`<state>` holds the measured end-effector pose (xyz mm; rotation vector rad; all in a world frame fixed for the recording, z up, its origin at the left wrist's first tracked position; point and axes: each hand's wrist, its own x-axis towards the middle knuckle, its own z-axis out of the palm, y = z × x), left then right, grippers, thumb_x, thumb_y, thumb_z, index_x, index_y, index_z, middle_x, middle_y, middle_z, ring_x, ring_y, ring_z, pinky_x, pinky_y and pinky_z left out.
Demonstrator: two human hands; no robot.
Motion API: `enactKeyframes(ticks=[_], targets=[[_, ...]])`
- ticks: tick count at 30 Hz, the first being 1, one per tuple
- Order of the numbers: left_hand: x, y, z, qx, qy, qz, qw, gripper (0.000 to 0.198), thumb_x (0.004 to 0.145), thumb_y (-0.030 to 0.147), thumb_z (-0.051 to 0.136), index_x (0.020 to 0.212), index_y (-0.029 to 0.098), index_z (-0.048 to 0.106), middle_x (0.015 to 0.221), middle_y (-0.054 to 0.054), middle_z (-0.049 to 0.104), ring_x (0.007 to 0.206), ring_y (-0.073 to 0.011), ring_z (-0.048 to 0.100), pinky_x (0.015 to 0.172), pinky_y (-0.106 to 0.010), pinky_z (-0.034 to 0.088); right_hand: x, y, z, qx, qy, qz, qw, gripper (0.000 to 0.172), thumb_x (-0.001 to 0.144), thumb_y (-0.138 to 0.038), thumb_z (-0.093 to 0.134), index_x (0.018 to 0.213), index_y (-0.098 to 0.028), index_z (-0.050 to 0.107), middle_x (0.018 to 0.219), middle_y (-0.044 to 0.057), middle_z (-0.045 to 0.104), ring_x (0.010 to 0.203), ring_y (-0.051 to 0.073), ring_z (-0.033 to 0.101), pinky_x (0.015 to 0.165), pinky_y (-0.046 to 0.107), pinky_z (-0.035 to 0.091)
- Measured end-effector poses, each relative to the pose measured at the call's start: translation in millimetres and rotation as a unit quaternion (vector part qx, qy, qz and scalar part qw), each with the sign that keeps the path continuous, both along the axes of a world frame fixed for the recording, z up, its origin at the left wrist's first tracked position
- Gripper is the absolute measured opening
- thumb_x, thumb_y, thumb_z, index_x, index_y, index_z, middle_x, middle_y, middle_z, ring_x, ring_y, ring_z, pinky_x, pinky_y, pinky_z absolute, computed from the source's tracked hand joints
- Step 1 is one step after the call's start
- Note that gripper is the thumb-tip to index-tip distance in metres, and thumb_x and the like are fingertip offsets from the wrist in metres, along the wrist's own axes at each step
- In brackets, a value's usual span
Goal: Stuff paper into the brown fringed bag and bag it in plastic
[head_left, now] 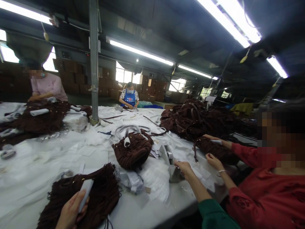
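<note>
My left hand (pixel 72 206) grips a white paper-wrapped roll (pixel 86 190) against a dark brown fringed bag (pixel 102 187) with metal eyelets, lying at the near left of the table. What is inside the wrap is hidden. My right hand (pixel 187 170), in a green sleeve, reaches to a grey tape dispenser (pixel 175 175). Its fingers are pinched together at the dispenser's edge; anything between them is too small to make out. A second brown fringed bag (pixel 133 151), with a white-wrapped piece at its front, sits between my hands, farther back.
White sheets (pixel 90 148) cover much of the table. A large heap of brown bags (pixel 190 117) rises at the back right. Close on my right, a person in red (pixel 264 194) handles another brown bag (pixel 214 148). Two people work across the table. A metal post (pixel 94 63) stands at the left.
</note>
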<state>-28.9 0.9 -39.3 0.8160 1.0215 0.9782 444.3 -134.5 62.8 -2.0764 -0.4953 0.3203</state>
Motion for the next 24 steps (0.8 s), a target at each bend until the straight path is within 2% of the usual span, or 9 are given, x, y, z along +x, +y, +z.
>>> enactKeyframes(ticks=[4, 10, 12, 15, 19, 24], targets=[[-0.1, -0.5, -0.1, 0.01, 0.001, 0.004, 1.0, 0.049, 0.057, 0.058, 0.073, 0.063, 0.014, 0.054, 0.048, 0.005, 0.044, 0.036, -0.0049, 0.031, 0.029, -0.015, 0.021, -0.8, -5.0, 4.4, 0.041, -0.009, -0.023, 0.999, 0.029, 0.054, -0.042, 0.071, 0.049, -0.015, 0.062, 0.046, 0.002, 0.058, 0.053, 0.017, 0.055, 0.05, 0.026, 0.038], [-1.6, -3.9, 1.2, 0.016, 0.008, -0.002, 1.0, 0.047, 0.062, 0.058, 0.071, 0.069, 0.013, 0.056, 0.052, 0.004, 0.046, 0.038, -0.0046, 0.032, 0.03, -0.014, 0.022, -13.2, -31.7, 12.6, 0.104, -0.01, -0.034, 0.994, 0.034, 0.056, -0.043, 0.068, 0.069, -0.011, 0.072, 0.07, 0.008, 0.071, 0.073, 0.021, 0.063, 0.063, 0.027, 0.046], [-2.6, -3.4, -0.7, 0.008, 0.01, 0.002, 1.0, 0.047, 0.063, 0.057, 0.071, 0.071, 0.014, 0.056, 0.054, 0.004, 0.048, 0.039, -0.0047, 0.035, 0.031, -0.014, 0.023, -21.8, -43.4, 5.2, 0.1, -0.003, -0.035, 0.994, 0.037, 0.055, -0.045, 0.068, 0.069, -0.01, 0.072, 0.071, 0.01, 0.071, 0.073, 0.023, 0.064, 0.06, 0.028, 0.047], [-3.8, -2.2, -3.4, 0.005, 0.007, -0.008, 1.0, 0.047, 0.063, 0.057, 0.072, 0.07, 0.014, 0.055, 0.052, 0.005, 0.046, 0.039, -0.0048, 0.034, 0.032, -0.014, 0.024, -35.6, -55.9, -15.6, 0.081, 0.006, -0.021, 0.996, 0.039, 0.056, -0.048, 0.065, 0.065, -0.011, 0.071, 0.067, 0.011, 0.07, 0.065, 0.022, 0.064, 0.053, 0.027, 0.046], [-4.0, -2.6, -3.3, 0.012, 0.012, -0.008, 1.0, 0.046, 0.062, 0.057, 0.071, 0.07, 0.014, 0.056, 0.051, 0.005, 0.046, 0.039, -0.0057, 0.034, 0.032, -0.015, 0.022, -42.2, -57.1, -41.1, 0.049, -0.024, -0.005, 0.999, 0.043, 0.063, -0.056, 0.055, 0.053, -0.015, 0.064, 0.053, 0.008, 0.064, 0.05, 0.019, 0.058, 0.045, 0.026, 0.039], [-4.4, -3.2, -5.1, 0.024, 0.015, -0.011, 1.0, 0.045, 0.057, 0.054, 0.074, 0.069, 0.015, 0.055, 0.046, 0.006, 0.043, 0.038, -0.0064, 0.033, 0.032, -0.015, 0.022, -33.5, -58.9, -48.5, 0.006, -0.106, -0.008, 0.994, 0.04, 0.065, -0.054, 0.051, 0.047, -0.019, 0.059, 0.044, 0.005, 0.057, 0.047, 0.019, 0.054, 0.05, 0.029, 0.036]])
